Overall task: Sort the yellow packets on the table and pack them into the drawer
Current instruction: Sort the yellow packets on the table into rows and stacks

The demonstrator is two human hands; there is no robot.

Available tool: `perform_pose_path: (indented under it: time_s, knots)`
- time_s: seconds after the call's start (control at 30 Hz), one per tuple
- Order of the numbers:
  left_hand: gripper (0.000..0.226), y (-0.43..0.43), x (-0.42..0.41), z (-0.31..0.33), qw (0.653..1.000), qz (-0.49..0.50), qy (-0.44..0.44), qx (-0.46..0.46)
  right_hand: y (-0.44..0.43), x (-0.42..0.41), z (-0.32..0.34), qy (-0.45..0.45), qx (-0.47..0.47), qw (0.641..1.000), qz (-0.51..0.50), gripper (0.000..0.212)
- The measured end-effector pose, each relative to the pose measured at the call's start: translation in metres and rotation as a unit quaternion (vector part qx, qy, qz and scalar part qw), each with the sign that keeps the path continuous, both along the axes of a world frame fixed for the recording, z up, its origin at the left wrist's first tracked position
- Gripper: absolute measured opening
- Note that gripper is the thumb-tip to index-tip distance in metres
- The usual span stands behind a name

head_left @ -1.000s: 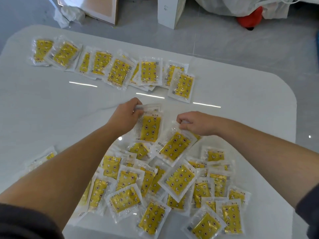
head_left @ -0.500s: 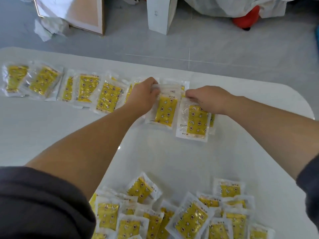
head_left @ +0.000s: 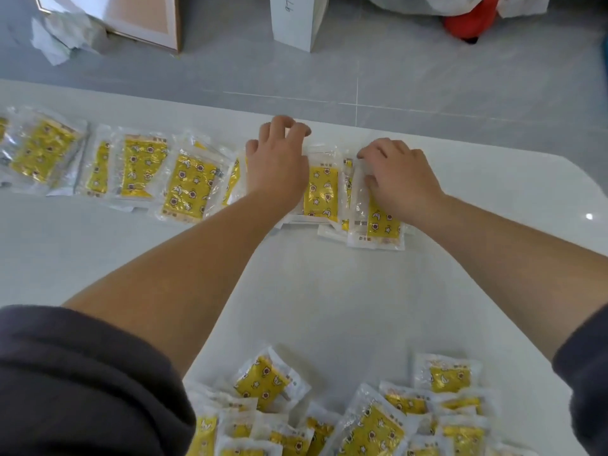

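1. A row of yellow packets runs along the far side of the white worktop, each one overlapping its neighbour; every place below is given relative to this row.
2. The left hand lies palm down on the right part of the row. Its fingers are spread and only lightly bent, with the tips reaching past the far edge of the packets. It is released and grasps nothing.
3. Just right of that hand, one packet in the row lies flat with its yellow panel upright and fully in sight.
4. The right hand sits at the right end of the row, on top of the end packet. Its fingers curl over the packet's far edge and the thumb rests on the clear face. I cannot tell whether it pinches the packet or merely rests on it.
5. The end packet lies on others beneath it, and its near edge juts out closer to the person than the rest of the row.
6. Well apart from the row, at the near edge of the worktop, lies a loose heap of packets at mixed angles.
7. Beyond the row is grey floor, with a white box, a framed board and a red object.
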State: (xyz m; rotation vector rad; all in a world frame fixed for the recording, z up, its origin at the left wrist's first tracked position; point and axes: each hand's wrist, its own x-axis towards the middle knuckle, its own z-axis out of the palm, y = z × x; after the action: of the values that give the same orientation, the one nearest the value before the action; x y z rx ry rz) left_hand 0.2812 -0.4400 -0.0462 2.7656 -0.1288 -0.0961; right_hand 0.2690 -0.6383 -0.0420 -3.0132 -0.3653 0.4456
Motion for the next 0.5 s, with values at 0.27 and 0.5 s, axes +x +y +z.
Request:
perform_pose_path:
  time_s: [0.27, 0.5]
  knots:
    - [0.059, -0.007, -0.072, -0.016, 0.956, -0.183, 0.072, 0.219, 0.016, -0.074, -0.018, 0.076, -0.060, 0.987, -0.127, 0.060]
    - [0.054, -0.012, -0.111, 0.005, 0.977, -0.126, 0.062, 0.158, 0.024, -0.094, -0.009, 0.062, -0.024, 0.988, -0.136, 0.062]
